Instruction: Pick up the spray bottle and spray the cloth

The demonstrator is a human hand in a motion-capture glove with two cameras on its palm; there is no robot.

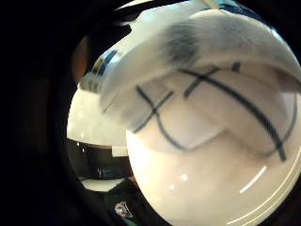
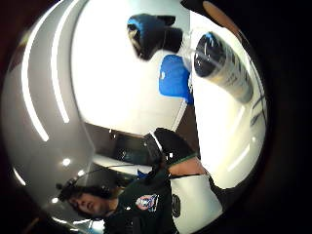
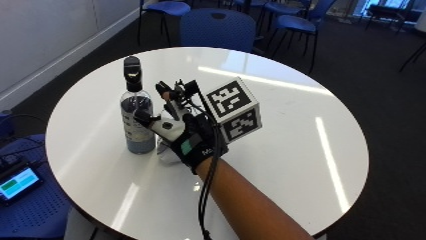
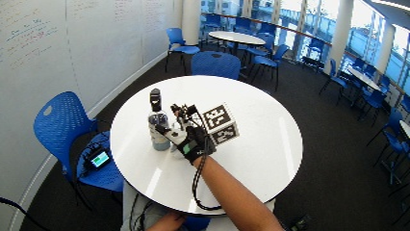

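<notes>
Tabletop [image 3: 279, 150]: gloved hand [image 3: 190, 142] beside spray bottle [image 3: 136, 117]

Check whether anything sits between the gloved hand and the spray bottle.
Nothing visible does. The spray bottle stands upright on the round table, right beside the hand, with only bare tabletop between them. The cloth lies under the hand's palm.

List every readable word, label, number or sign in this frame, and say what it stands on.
No text can be read with certainty.
Spray bottle: rows of print on its side, too small to read.
Right hand: a small light mark on the back of the glove, too blurred to read.
Cloth: dark crossing lines only, no lettering.
Whiteboard on the wall: faint handwriting, illegible.
Small screen on the blue chair: lit, content unreadable.
</notes>
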